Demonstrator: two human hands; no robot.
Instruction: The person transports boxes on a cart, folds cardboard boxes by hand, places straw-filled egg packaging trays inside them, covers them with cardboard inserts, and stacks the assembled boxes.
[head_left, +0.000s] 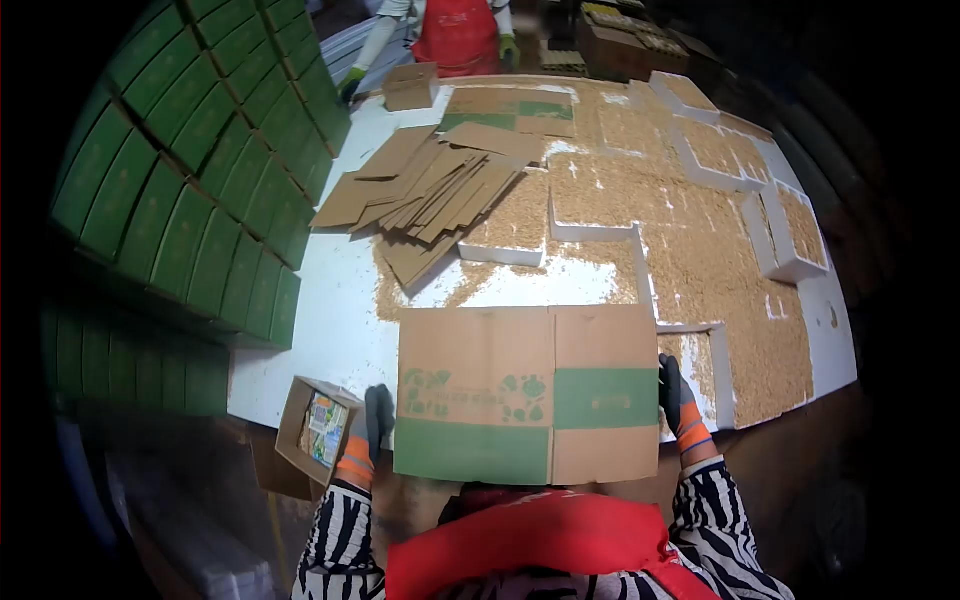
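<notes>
The table point(325, 282) spreads out ahead of both hands. Green boxes point(205, 150) are stacked beyond the left hand, off to its side. Tan flakes point(690, 240) cover much of the table ahead of the right hand, with white trays point(505, 254) among them. The carton point(525, 395), flattened, lies between the hands. Cardboard pieces point(430, 195) lie heaped ahead of the left hand; an open box point(315, 425) stands just beside it. The gloved left hand point(378, 412), fingers extended, is just off the carton's edge. The gloved right hand point(670, 382) is at the opposite edge; whether it pinches cannot be told.
</notes>
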